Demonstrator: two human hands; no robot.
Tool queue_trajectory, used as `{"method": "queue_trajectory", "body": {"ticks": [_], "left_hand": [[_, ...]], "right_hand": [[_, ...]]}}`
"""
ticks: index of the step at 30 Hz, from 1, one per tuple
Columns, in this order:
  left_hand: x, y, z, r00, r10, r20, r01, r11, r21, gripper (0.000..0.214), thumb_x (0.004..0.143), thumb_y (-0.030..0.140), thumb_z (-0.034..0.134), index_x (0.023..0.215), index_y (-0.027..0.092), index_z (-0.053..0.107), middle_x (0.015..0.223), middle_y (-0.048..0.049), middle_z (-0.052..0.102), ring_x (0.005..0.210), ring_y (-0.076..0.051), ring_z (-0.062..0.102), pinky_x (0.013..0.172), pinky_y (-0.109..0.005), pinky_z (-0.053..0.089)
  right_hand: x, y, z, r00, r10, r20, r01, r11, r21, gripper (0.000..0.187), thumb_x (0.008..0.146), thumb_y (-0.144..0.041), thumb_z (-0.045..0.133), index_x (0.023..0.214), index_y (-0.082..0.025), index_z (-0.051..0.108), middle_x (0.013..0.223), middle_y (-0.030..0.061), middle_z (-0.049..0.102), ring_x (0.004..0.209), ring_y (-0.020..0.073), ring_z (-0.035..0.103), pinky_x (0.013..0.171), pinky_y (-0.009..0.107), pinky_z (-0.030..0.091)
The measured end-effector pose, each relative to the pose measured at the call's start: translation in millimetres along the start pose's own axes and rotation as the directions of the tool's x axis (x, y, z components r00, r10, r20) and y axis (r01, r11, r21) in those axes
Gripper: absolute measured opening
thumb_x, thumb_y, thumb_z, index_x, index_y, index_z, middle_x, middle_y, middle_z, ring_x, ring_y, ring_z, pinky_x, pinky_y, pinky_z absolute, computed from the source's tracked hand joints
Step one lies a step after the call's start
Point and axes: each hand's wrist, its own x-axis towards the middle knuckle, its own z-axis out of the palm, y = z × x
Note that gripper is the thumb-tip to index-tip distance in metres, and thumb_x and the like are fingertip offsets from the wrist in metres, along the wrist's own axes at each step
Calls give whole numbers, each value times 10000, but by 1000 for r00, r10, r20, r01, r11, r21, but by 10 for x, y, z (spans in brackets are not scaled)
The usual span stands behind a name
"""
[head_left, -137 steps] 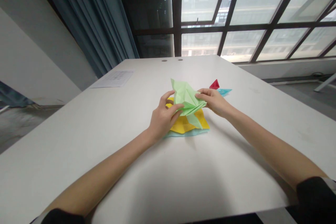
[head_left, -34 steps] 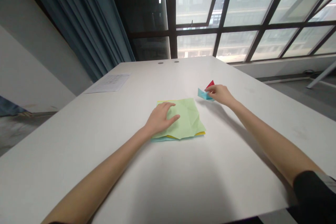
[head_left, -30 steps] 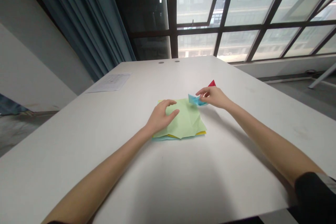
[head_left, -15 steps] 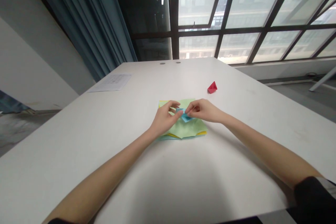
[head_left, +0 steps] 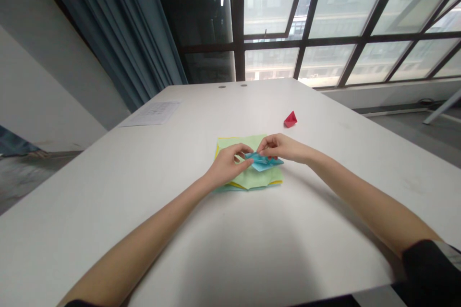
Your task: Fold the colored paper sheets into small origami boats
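Observation:
My left hand (head_left: pixel 226 168) and my right hand (head_left: pixel 281 147) both pinch a small folded blue paper piece (head_left: pixel 264 163), held just above a flat stack of coloured sheets. The top sheet of the stack is creased light green paper (head_left: pixel 248 176), with yellow and pale blue edges showing beneath it. The left fingers grip the blue piece's left end, the right fingers its upper edge. A small red folded paper shape (head_left: pixel 290 119) stands on the white table (head_left: pixel 252 240) beyond my right hand.
A printed white sheet (head_left: pixel 151 112) lies at the table's far left. Two cable holes (head_left: pixel 232 86) sit near the far edge. Blue curtains hang at left and large windows fill the wall behind the table.
The green paper was unfolded and laid flat on the stack. My right hand fetched the blue folded piece from beside the red shape and brought it over the stack, where my left hand joined it.

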Motion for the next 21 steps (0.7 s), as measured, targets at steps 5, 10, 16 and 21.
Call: {"method": "queue_trajectory", "body": {"ticks": [5,10,16,21], "left_hand": [[-7,-51,-1,1000,-9,28,6,996,86,213,774,306,552,940,188,616,961,-29,671,800,-154,611,684,-270,484],[-3,-67,11,997,-17,82,11,997,74,203,754,353,584,855,180,616,811,-13,673,743,-155,615,702,-273,473],[-22,-10,16,999,-12,36,5,980,199,281,816,412,481,725,174,600,673,9,611,656,-142,551,614,-241,403],[-4,-24,-6,994,-72,-86,89,969,229,238,800,337,472,667,174,584,608,30,560,567,-115,485,554,-222,329]], "right_hand": [[-8,-39,1,995,-87,-52,88,996,22,157,664,-243,660,766,-147,589,615,-26,569,555,88,555,470,191,422],[-20,-76,3,965,-177,-192,178,984,-14,144,706,-248,635,802,-161,573,700,-11,573,574,94,586,500,211,469],[-30,-117,22,941,-223,-253,250,965,79,211,741,-326,624,862,-169,552,797,11,589,673,119,624,637,277,534],[-118,-147,43,905,-397,-151,383,916,-117,515,700,-355,682,1144,-234,449,1158,69,516,784,131,615,684,304,530]]}}
